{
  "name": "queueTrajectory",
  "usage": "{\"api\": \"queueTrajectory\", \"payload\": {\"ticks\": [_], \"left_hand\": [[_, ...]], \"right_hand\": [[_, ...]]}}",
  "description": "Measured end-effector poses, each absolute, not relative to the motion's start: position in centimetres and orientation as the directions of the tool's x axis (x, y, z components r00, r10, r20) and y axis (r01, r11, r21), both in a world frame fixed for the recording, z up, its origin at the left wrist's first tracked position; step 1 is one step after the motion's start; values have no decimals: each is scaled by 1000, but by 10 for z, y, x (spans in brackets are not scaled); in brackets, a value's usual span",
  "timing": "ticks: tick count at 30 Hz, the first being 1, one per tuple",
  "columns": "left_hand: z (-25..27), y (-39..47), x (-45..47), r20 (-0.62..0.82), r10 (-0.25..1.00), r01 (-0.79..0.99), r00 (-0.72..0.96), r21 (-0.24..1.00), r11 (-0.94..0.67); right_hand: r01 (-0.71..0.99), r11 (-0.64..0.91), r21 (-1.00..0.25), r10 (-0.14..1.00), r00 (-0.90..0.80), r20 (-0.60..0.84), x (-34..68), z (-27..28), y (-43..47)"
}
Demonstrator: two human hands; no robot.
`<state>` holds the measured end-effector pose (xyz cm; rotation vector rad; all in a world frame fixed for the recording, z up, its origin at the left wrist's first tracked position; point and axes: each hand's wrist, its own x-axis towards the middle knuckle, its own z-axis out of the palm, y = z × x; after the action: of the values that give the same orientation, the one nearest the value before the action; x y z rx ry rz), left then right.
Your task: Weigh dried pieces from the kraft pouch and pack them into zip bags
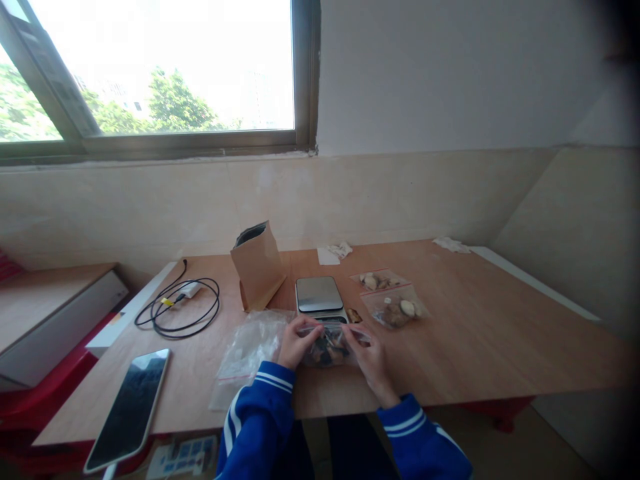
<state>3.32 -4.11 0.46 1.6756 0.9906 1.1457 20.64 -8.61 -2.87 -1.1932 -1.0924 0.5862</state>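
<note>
A clear zip bag (327, 352) with dark and brown pieces in it lies at the table's front, its top edge held up between my hands. My left hand (299, 341) pinches the left part of that edge. On the right part, my right hand (367, 353) grips the same bag with thumb and fingers. Just behind the bag stands a digital scale (319, 295) with a bare metal plate, its front partly hidden. Empty clear bags (247, 347) lie beside my left hand. Two filled zip bags (396, 308) with pale and brown pieces rest to the right of the scale.
An open brown paper pouch (259, 267) stands left of the scale. A coiled black cable (216, 317) and a phone (131, 407) lie on the left of the wooden table (480, 340). A small brown item (354, 315) sits by the scale; crumpled tissue (341, 251) lies behind.
</note>
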Motion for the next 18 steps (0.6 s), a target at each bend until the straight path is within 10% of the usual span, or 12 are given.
{"api": "queueTrajectory", "payload": {"ticks": [18], "left_hand": [[8, -43, 31, 284, 920, 144, 271, 933, -330]], "right_hand": [[-2, 265, -964, 927, 275, 254, 204, -21, -91]]}}
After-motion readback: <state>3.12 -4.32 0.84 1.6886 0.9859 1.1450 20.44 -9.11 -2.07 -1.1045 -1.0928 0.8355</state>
